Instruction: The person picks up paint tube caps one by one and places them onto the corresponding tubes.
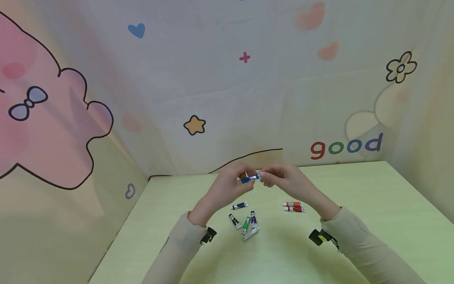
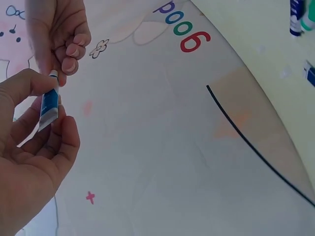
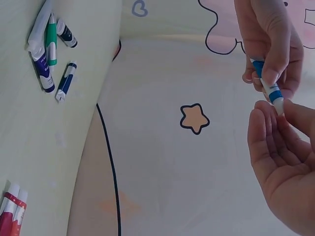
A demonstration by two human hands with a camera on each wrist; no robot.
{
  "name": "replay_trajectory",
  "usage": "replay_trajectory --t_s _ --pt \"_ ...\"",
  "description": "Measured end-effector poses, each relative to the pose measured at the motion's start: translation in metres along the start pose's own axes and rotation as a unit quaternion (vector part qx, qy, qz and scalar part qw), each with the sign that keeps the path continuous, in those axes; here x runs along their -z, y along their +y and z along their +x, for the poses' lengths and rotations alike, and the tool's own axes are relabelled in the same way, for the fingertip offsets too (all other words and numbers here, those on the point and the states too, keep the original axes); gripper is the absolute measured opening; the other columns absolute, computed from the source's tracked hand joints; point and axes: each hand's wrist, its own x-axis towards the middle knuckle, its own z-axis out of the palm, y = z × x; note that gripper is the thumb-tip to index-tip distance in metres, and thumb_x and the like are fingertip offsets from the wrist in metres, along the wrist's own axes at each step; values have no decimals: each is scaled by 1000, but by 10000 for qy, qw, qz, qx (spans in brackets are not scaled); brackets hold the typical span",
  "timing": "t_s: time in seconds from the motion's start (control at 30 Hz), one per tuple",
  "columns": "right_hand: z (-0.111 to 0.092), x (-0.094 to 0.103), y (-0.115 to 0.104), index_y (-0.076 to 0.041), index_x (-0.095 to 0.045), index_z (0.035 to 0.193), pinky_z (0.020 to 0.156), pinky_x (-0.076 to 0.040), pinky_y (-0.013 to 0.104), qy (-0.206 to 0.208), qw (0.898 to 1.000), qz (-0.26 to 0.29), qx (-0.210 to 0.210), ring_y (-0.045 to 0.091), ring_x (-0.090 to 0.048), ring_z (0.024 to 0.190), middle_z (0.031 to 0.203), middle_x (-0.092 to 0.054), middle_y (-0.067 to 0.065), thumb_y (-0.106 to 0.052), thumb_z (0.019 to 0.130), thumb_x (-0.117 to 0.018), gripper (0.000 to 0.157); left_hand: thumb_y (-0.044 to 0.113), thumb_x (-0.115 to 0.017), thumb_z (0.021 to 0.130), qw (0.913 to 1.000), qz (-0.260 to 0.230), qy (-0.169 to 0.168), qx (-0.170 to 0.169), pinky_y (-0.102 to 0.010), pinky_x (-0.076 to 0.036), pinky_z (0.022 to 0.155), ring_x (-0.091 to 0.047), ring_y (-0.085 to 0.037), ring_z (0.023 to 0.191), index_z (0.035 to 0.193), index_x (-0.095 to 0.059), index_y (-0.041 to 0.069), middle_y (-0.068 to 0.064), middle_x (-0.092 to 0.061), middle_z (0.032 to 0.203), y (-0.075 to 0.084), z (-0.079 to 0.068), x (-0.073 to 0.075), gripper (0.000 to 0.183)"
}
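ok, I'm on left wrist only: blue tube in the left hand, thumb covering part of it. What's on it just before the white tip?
Observer: A blue band. In the right wrist view it shows on the blue tube between the left hand and the white tip.
Operator: Any red tubes out?
Observer: Yes, head view: a red tube and an orange tube lie side by side, to the right of the other tubes on the table.
Operator: Anything by the green tube?
Observer: Head view: a silver tube lies at its near end.
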Motion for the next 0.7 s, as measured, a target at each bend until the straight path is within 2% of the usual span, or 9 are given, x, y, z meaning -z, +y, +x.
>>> replay_trajectory --t_s 0.17,0.23,0.3,0.4,0.53,0.63,0.7 --pt "0 -2 3 -3 -72 105 80 -56 35 47 9995 4 -302 21 -67 81 89 -71 7 -30 104 -59 29 3 -74 88 9916 728 259 -1035 -23 -53 82 -63 -16 93 105 -70 4 -4 -68 102 0 2 -3 17" --pt "0 -3 3 -4 -72 102 80 -56 36 69 9993 -35 -366 21 -67 80 88 -70 6 -31 104 -58 30 2 -75 88 9892 802 284 -1197 -21 -52 83 -64 -17 94 105 -70 4 -5 -67 102 0 3 -3 18" --pt "0 -3 4 -5 -72 100 79 -56 37 90 9992 -66 -382 22 -67 79 87 -70 6 -31 104 -58 29 1 -75 87 9893 776 259 -1207 -21 -52 84 -64 -17 95 105 -70 4 -4 -67 103 0 3 -4 18" --pt "0 -3 5 -5 -72 98 78 -56 36 77 9992 -128 -381 22 -66 79 86 -70 6 -31 105 -57 30 2 -75 88 9935 606 151 -952 -22 -52 83 -63 -17 94 106 -70 4 -4 -68 104 -1 3 -4 18" --pt "-2 -2 4 -3 -70 98 77 -56 34 152 9987 -130 -475 22 -67 80 87 -69 6 -35 107 -51 38 5 -73 90 9995 116 -95 -273 -24 -52 77 -59 -13 86 106 -70 5 -2 -68 102 -1 4 -4 16" --pt "-5 1 4 -3 -70 108 79 -56 36 234 9982 -215 -514 20 -67 83 92 -70 5 -37 106 -52 38 7 -72 92 9988 -307 -314 231 -25 -51 73 -58 -12 81 106 -71 6 0 -68 99 -2 5 -4 15" --pt "-8 2 5 -6 -70 113 81 -56 36 282 9984 -317 -367 21 -66 87 96 -70 4 -34 104 -58 32 9 -71 92 9963 -555 -455 462 -25 -51 71 -57 -13 80 106 -71 6 1 -67 96 -4 5 -3 14"
